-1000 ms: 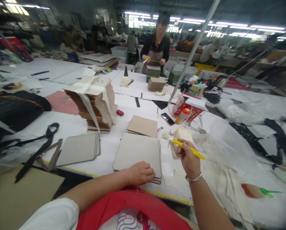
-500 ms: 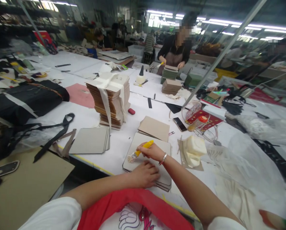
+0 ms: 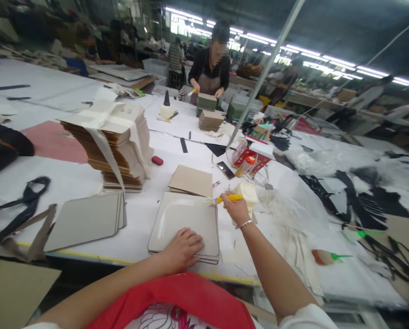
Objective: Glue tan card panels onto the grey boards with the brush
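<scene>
My right hand (image 3: 236, 209) grips a brush (image 3: 229, 198) by its yellow handle. Its pale bristles are at the far right corner of the top grey board (image 3: 180, 214) in a small stack. A wet, shiny streak shows on the left part of that board. My left hand (image 3: 185, 249) lies flat with fingers spread on the board's near edge. Just beyond are tan boards (image 3: 191, 179). Behind my right hand is a cream-coloured block or tub (image 3: 247, 195), partly hidden by the hand.
At left lie more grey boards (image 3: 84, 219) and a tall strapped stack of boards (image 3: 122, 141). A phone (image 3: 226, 170), a red box (image 3: 254, 157) and a red case (image 3: 157, 160) sit farther back. Across the table a co-worker (image 3: 209, 68) holds a brush over stacked boards.
My right hand has carried the brush from the board's left side to its far right corner. A wet sheen now shows on the board. The view has turned right.
</scene>
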Available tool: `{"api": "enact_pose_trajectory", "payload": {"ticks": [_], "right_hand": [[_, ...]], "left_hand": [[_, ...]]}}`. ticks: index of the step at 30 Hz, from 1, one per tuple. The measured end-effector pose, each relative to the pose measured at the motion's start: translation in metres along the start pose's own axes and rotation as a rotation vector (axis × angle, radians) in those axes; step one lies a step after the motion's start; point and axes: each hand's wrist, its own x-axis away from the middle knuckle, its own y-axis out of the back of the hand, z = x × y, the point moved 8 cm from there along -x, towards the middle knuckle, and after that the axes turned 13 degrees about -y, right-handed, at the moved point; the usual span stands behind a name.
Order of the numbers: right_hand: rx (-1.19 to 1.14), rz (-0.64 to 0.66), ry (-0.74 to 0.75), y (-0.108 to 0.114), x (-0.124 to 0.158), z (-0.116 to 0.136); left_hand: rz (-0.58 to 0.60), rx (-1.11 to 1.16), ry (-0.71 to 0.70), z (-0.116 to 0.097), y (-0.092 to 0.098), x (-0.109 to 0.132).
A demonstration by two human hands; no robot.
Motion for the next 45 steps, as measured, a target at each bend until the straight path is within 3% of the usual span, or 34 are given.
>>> {"api": "enact_pose_trajectory", "payload": {"ticks": [4,9,11,14,16,20,21,23,26,30,34,38,40,41,43,45], "right_hand": [[0.074,0.021,0.011,0.015,0.041,-0.016],[0.144,0.232,0.056,0.019,0.104,-0.026],[0.122,0.269,0.057,0.025,0.109,-0.019],[0.008,0.189,0.117,0.025,0.092,0.015],[-0.089,0.268,0.161,-0.004,0.080,0.045],[-0.129,0.779,0.174,-0.109,0.077,0.088],[-0.123,0.811,0.157,-0.126,0.072,0.091],[-0.146,0.721,0.090,-0.140,0.049,0.089],[-0.211,0.480,-0.026,-0.123,0.012,0.067],[-0.225,0.264,-0.140,-0.067,-0.009,0.017],[-0.243,0.083,-0.279,-0.008,0.000,-0.034],[-0.311,-0.002,-0.229,0.033,0.019,-0.039],[-0.404,-0.098,-0.150,0.055,0.027,-0.031],[-0.457,-0.157,-0.123,0.066,0.030,-0.028],[-0.544,-0.261,-0.101,0.081,0.036,-0.028],[-0.586,-0.329,-0.117,0.088,0.040,-0.033]], "left_hand": [[0.016,0.023,0.010,-0.002,0.002,-0.003],[0.012,-0.006,0.004,-0.004,0.005,-0.005],[0.008,-0.029,-0.030,-0.007,0.005,-0.005],[0.025,-0.047,-0.091,-0.011,0.002,-0.005],[0.039,-0.047,-0.105,-0.010,-0.002,-0.004],[0.025,-0.034,-0.055,-0.002,-0.008,0.000],[0.019,-0.025,-0.054,0.000,-0.009,0.000],[0.012,-0.002,-0.071,0.001,-0.010,0.001],[0.006,0.035,-0.092,0.003,-0.010,0.001],[-0.025,0.071,-0.077,0.008,-0.013,0.002],[-0.032,0.107,-0.052,0.004,-0.016,0.004],[-0.007,0.250,-0.056,0.012,0.005,-0.009],[-0.034,0.315,-0.002,0.043,0.028,-0.026],[-0.077,0.303,0.074,0.069,0.041,-0.037],[-0.164,0.169,0.342,0.137,0.066,-0.052],[-0.107,0.015,0.612,0.203,0.074,-0.060]]}}
